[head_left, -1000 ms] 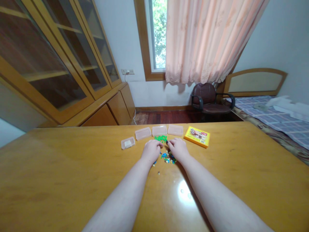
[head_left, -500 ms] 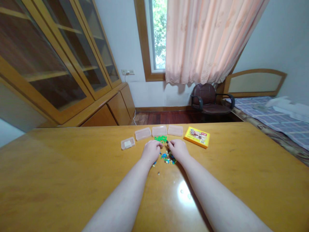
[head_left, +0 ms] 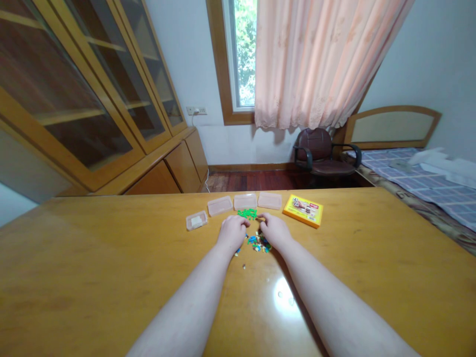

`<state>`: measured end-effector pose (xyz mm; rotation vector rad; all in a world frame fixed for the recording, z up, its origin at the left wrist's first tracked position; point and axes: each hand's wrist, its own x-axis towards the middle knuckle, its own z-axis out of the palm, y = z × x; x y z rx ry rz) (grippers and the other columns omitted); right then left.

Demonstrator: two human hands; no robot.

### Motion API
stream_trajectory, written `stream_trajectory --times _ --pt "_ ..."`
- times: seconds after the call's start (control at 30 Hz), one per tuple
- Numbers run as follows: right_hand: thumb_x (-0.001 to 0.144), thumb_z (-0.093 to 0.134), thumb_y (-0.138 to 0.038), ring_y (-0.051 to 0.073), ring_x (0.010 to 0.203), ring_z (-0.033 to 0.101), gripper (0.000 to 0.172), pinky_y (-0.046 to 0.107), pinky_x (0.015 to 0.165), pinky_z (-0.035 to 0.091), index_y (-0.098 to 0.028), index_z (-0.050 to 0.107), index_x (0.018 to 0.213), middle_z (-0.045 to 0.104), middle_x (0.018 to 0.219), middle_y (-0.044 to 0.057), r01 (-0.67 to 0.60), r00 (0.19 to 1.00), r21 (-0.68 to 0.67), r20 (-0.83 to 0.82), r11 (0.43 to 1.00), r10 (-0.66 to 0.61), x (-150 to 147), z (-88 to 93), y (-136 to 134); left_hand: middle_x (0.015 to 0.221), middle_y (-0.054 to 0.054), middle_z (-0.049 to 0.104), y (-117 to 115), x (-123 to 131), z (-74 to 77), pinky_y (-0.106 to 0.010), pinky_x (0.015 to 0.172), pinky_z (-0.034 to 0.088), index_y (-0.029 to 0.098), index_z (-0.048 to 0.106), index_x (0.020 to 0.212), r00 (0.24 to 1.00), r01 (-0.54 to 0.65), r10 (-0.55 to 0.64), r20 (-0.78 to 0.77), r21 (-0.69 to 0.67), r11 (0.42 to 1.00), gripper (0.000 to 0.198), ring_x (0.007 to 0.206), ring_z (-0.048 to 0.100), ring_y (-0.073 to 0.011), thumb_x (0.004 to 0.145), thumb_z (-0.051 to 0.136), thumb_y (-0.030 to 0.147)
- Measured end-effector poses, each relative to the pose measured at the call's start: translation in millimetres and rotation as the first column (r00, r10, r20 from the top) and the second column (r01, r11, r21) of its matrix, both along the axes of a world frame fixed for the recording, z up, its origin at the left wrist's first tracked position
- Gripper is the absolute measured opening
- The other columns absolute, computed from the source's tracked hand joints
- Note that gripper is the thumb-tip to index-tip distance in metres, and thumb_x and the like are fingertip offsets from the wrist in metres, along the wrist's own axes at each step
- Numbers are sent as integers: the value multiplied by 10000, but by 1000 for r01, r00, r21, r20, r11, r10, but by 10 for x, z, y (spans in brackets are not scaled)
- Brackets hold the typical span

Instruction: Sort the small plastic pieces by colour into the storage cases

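Green plastic bricks (head_left: 247, 213) lie just beyond the left hand's fingers (head_left: 241, 222).

Soft daylight enters through the tall, wood-framed far window (head_left: 243, 54), a round white glare shines on the glossy yellow wooden tabletop (head_left: 92, 258), and the room's edges bow outward.

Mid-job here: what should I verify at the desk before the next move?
Right hand holding a piece: cannot tell, too small to see.
Left hand beside the mixed small bricks: ok.
Green bricks apart from that pile: ok.
Stray piece with the pile: not ok, it lies apart.
Clear plastic boxes shut: cannot tell.
Yellow box apart from the right hand: ok.
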<state>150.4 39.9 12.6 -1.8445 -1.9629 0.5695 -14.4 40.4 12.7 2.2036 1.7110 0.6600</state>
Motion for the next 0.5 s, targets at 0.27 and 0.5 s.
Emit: stream_trajectory --times 0.27,0.5 --pt "848 424 -249 209 887 645 300 276 735 417 -261 665 1025 718 962 43 -63 997 3 54 998 63 -10 14 -15 897 -18 717 -6 5 8 -316 877 451 215 721 814 1000 2 -2 8 -5 1000 307 912 600 -185 739 443 111" --pt "836 464 -257 185 827 633 251 244 674 383 -244 691 941 719 899 37 -86 995 -12 52 996 86 -9 34 -26 895 -24 714 4 1 -8 -329 879 458 209 717 811 998 48 -48 32 -2 999 308 905 602 -189 730 441 101"
